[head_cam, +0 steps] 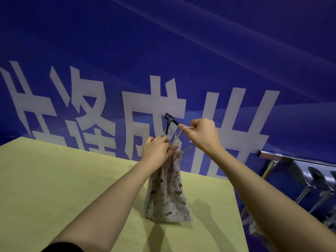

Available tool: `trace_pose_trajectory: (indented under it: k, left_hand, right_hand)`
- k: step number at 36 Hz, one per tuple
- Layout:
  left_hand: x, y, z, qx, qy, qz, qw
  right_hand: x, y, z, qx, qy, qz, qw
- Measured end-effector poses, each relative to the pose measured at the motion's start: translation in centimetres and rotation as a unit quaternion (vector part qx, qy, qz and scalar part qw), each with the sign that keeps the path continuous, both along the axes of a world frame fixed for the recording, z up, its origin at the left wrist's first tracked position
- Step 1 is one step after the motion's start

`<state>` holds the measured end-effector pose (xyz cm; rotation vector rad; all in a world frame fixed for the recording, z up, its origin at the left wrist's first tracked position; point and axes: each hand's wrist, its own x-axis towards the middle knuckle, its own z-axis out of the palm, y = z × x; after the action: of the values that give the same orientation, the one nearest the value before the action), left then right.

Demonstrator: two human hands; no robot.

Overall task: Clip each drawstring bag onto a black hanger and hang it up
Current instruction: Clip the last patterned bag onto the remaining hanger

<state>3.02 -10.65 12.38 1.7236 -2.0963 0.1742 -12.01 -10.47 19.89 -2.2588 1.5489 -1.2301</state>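
Note:
A pale drawstring bag (168, 193) with a brown print hangs above the yellow-green table (54, 179). My left hand (156, 151) pinches the bag's gathered top together with the lower end of a black hanger (169, 122). The hanger's head sticks up above both hands. My right hand (201, 133) is up and to the right, fingers closed on the bag's cord (179, 137), which runs taut down to the bag's mouth.
A blue wall banner (163, 51) with large white characters stands right behind the table. At the right, a metal rail (283, 157) carries several hangers with bags hanging below the table's right edge.

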Motion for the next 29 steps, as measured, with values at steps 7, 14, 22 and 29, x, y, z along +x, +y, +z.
trace_pose_trajectory:
  k: [7, 14, 22, 29]
  left_hand:
    - [-0.9, 0.6, 0.1, 0.002, -0.023, 0.023, 0.999]
    - [-1.2, 0.7, 0.4, 0.028, -0.052, 0.038, 0.998]
    - [-0.9, 1.2, 1.4, 0.074, -0.042, 0.021, 0.996]
    - [-2.1, 2.4, 2.4, 0.147, 0.062, -0.086, 0.983]
  right_hand:
    - [1.3, 0.3, -0.1, 0.075, -0.319, 0.031, 0.944]
    - [1.5, 0.1, -0.3, 0.039, -0.351, 0.061, 0.934]
    - [1.4, 0.0, 0.4, -0.023, -0.210, 0.101, 0.972]
    - [2.2, -0.4, 0.5, -0.023, -0.162, 0.139, 0.977]
